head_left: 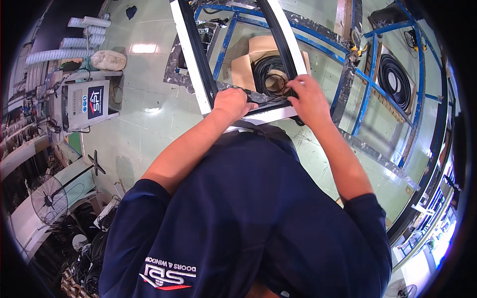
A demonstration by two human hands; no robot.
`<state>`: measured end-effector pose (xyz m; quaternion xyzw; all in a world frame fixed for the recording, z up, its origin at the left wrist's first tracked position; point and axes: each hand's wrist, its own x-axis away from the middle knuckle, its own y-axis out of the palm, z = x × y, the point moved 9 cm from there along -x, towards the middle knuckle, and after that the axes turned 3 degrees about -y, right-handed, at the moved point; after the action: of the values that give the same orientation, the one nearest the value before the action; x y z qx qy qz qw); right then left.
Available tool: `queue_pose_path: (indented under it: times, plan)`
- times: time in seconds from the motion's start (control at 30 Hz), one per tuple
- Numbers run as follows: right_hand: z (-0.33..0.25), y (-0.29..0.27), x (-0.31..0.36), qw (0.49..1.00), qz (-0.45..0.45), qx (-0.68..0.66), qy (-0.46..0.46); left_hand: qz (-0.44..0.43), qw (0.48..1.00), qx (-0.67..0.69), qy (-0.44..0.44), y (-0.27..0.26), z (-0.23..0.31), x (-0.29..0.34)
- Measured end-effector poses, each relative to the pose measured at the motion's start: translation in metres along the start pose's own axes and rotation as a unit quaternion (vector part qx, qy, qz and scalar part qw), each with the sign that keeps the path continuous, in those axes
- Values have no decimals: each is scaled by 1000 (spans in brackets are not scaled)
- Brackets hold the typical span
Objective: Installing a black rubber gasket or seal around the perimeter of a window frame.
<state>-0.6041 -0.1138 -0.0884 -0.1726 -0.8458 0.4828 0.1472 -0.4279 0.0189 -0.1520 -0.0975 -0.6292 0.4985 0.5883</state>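
Note:
A white window frame [293,40] with black inner edges lies in front of me, its near bar by my waist. My left hand [232,103] is at the near left corner, fingers curled and thumb pointing right along the near bar; what is under the fingers is hidden. At the near right corner my right hand [310,99] pinches a thin black rubber strip [283,94]. A coil of black rubber strip [268,67] sits below the frame in an opened cardboard box [241,69], and loose strip runs up from it toward my right hand.
Blue metal stands [367,99] with dark padded bars extend under and right of the frame. Another black coil [395,79] lies in a box at the right. A grey machine [84,104], white wrapped rolls [59,55] and a fan [48,199] stand left.

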Motion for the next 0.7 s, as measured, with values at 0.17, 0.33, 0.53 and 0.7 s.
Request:
queue_pose_path:
  times: [0.17, 0.33, 0.53, 0.7]
  plan:
    - [23, -4, 102, 932, 314, -82, 164, 23, 1000, 18, 6, -9, 7, 8]
    - [35, 49, 133, 931, 295, -115, 183, 69, 995, 70, 29, -7, 19, 8]
    - [40, 8, 142, 861, 241, -326, 307, 94, 984, 124, 80, -4, 28, 10]
    - [17, -76, 56, 974, -12, -78, 214, 71, 984, 151, 60, -2, 21, 4]
